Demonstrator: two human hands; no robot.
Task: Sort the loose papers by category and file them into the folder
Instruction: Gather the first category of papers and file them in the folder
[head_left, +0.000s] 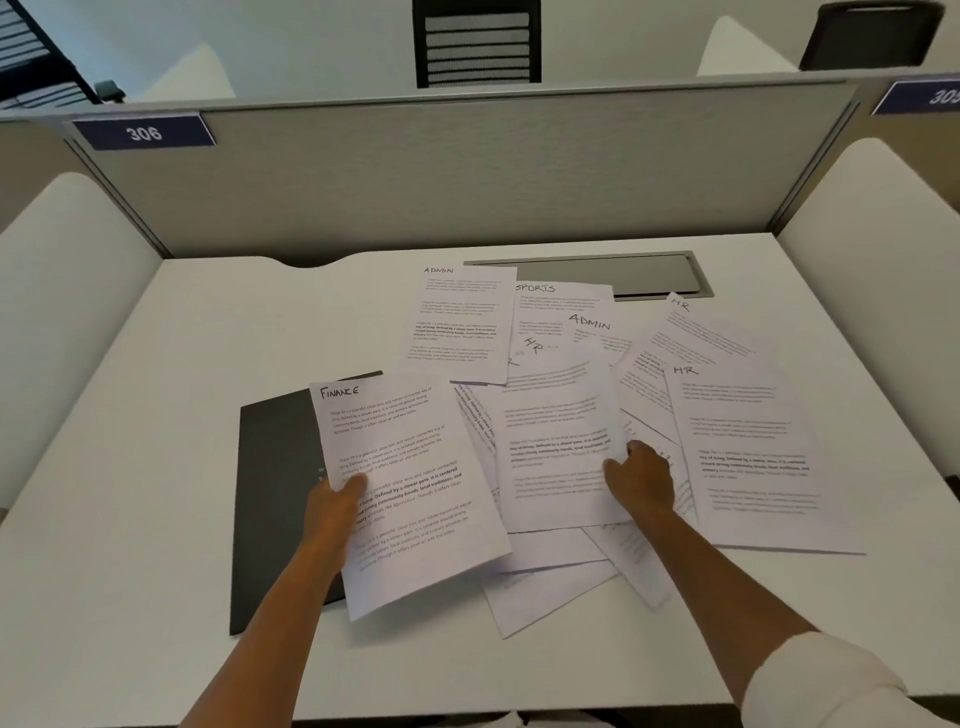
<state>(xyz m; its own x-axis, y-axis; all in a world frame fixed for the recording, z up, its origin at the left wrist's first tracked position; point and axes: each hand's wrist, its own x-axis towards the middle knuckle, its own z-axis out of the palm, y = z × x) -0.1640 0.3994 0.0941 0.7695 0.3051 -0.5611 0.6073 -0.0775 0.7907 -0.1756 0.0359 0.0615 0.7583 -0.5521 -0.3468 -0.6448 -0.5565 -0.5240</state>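
Counts, by visible heading on sheets:
- FINANCE sheet (400, 488): one.
- ADMIN sheets: two, far one (460, 322), second (592, 330) half covered.
- SPORTS sheet (545, 299): one.
- HR sheets: three, middle (561, 441), far right (701, 332), near right (753, 457).
- More sheets buried underneath, headings hidden; total cannot tell.
- Dark folder (275, 467): one.
- Hands: two, left (332, 506), right (641, 480).
- Desk number plates: two.
- Chairs beyond partition: two.

Hands (337, 499) on loose papers (561, 441)

FINANCE sheet (410, 483) lifted, tilted over dark closed folder (275, 467); labelled loose papers (727, 441) overlapping on right.
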